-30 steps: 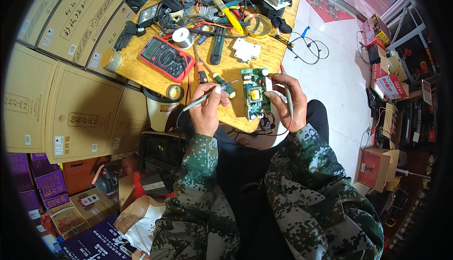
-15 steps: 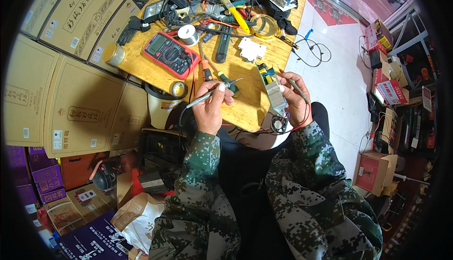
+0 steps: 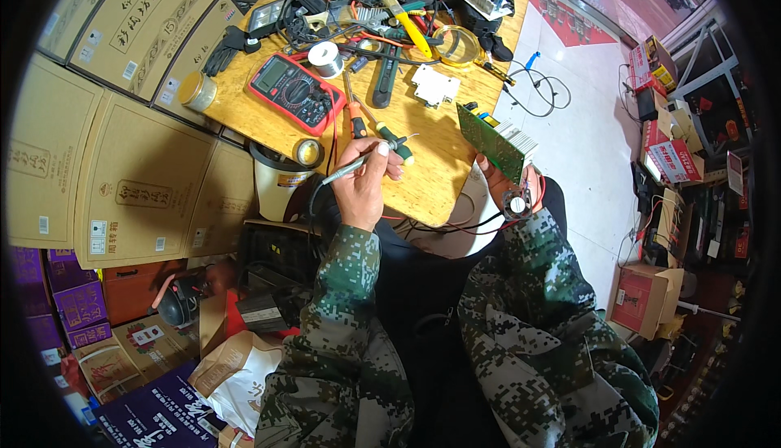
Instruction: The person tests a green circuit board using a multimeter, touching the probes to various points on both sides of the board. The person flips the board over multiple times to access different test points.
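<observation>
My left hand (image 3: 363, 191) is closed around a grey test probe (image 3: 350, 168), its thin tip pointing right over the table's near edge. In my right hand (image 3: 495, 180) is a green circuit board (image 3: 493, 144), tilted with its solder side toward me. Silvery heatsink fins (image 3: 517, 141) stand on the board's far side. A small fan (image 3: 517, 202) hangs on wires at my right wrist. Most of my right fingers are behind the board, so whether they also hold a second probe is hidden. A red multimeter (image 3: 294, 94) lies on the table left of the board.
Screwdrivers (image 3: 356, 121), a solder spool (image 3: 326, 59), a utility knife (image 3: 386, 78) and a white plastic piece (image 3: 435, 84) lie on the wooden table (image 3: 431, 180). Tangled cables and tools crowd its far side. Cardboard boxes (image 3: 146, 196) are stacked at left; a bin (image 3: 281, 184) stands below the table.
My right hand has turned the circuit board over, from its component side to its green solder side, and shifted it slightly right. The probe seen in that hand is now hidden. My left hand stays put.
</observation>
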Demonstrator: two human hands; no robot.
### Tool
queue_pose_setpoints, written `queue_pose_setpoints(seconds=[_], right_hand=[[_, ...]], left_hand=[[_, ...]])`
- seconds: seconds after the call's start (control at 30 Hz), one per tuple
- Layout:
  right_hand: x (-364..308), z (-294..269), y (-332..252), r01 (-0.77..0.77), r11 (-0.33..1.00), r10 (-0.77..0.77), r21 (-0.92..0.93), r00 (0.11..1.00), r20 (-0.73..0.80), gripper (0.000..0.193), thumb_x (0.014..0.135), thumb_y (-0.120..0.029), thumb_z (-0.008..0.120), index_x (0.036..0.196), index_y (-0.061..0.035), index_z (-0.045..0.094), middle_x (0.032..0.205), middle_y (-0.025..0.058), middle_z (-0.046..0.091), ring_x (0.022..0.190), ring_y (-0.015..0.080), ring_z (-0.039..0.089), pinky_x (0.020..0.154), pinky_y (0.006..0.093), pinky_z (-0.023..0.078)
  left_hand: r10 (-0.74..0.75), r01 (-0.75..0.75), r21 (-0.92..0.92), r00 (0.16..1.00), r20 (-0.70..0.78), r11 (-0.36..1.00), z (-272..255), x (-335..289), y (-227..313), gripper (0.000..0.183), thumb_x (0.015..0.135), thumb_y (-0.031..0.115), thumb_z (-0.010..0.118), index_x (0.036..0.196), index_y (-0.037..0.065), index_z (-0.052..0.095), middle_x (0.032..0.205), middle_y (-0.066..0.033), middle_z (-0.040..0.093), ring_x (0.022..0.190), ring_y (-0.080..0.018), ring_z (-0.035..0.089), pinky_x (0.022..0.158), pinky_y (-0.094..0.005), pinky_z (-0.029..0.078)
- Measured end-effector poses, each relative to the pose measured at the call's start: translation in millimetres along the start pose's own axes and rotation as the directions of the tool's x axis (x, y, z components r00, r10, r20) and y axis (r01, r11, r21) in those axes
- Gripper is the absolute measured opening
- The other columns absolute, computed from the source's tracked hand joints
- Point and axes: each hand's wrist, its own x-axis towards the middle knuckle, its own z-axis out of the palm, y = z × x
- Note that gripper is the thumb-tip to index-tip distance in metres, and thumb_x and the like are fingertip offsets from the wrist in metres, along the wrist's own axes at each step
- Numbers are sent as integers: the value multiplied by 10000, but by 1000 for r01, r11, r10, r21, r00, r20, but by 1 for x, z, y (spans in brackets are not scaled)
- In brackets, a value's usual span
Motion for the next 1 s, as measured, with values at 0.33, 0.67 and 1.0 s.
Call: queue_pose_setpoints(seconds=[0.33, 0.67, 1.0], right_hand=[[-1, -7, 4, 15, 996, -19, 94, 999, 40, 473, 1056, -162, 717, 1452, 58, 580, 1428, 220, 680, 1227, 350, 720, 1039, 423, 639], [-4, 23, -5, 40, 999, -37, -32, 996, 87, 379, 1043, -39, 564, 1421, -23, 569, 1416, 203, 657, 1195, 351, 723, 1025, 455, 625], [-9, 77, -8, 220, 859, -259, -462, 966, -22, 297, 1006, 21, 743, 1278, -29, 635, 1199, 70, 724, 1085, 145, 674, 961, 284, 540]], left_hand=[[0, 0, 8, 1000, -1, 1000, 0, -1, 0, 219, 1110, 168, 666, 1146, -46, 638, 881, -130, 741, 708, -162, 680, 690, -300, 580], [5, -5, 7, 1000, 2, 1000, 0, 0, -1, 228, 1112, 174, 662, 1156, -47, 632, 883, -139, 742, 714, -170, 683, 696, -309, 583], [-31, 29, -64, 999, -34, 998, 1, 0, 1, 231, 1116, 187, 624, 1179, -35, 627, 940, -157, 745, 780, -200, 712, 744, -353, 602]])
